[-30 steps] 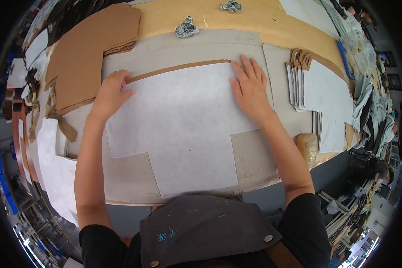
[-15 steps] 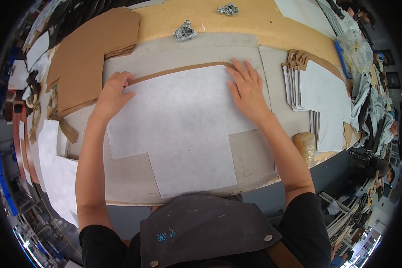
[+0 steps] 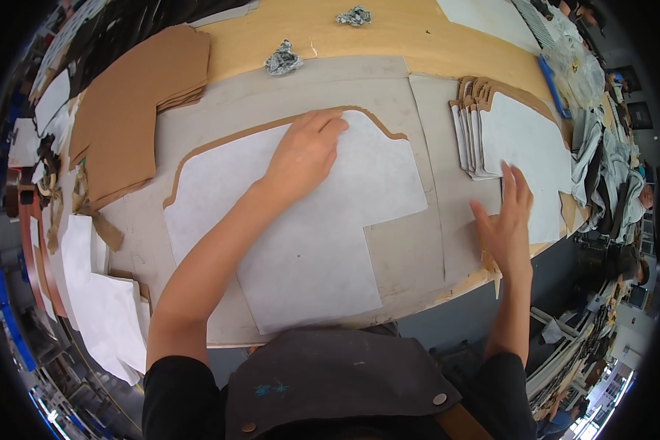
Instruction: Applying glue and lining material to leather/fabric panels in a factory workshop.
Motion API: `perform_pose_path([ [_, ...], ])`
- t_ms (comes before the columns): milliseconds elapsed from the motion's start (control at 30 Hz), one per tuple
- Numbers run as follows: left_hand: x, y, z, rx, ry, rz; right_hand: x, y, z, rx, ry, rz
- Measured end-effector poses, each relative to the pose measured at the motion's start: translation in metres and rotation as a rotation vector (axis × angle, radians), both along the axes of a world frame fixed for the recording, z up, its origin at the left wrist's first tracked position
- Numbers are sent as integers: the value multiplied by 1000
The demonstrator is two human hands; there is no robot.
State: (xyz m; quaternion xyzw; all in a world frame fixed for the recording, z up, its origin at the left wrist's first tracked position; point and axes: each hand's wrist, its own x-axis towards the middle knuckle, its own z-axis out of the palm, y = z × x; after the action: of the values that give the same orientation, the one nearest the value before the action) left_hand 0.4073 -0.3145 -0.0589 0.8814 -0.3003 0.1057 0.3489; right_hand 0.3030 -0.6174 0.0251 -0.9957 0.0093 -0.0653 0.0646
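Moved: left hand point(image 3: 304, 154), to the far edge of the white-faced panel point(image 3: 312, 231) on the grey board point(image 3: 411, 260), fingers bent, pinch unclear; right hand point(image 3: 510, 227), near the panel stack point(image 3: 524, 139), grip hidden. Apparent step: steadying; next move requires holding the panel flat.

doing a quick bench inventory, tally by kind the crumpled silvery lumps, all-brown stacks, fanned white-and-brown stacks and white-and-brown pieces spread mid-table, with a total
Crumpled silvery lumps: 2
All-brown stack: 1
Fanned white-and-brown stack: 1
White-and-brown piece spread mid-table: 1
Total: 5
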Motion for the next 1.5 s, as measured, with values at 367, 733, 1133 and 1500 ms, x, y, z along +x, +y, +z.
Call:
perform_pose_path([
  [367,12,-36,-14,118,-147,-53,9,-30,18,1150,-44,-235],
  [733,5,-36,-13,120,-126,-48,140,42,-19,2320,-102,-52],
  [1133,4,-36,-12,198,-176,-30,159,54,-32,1815,-29,58],
  [1500,-7,-41,-14,283,-271,29,155,72,-42,1484,-125,111],
])
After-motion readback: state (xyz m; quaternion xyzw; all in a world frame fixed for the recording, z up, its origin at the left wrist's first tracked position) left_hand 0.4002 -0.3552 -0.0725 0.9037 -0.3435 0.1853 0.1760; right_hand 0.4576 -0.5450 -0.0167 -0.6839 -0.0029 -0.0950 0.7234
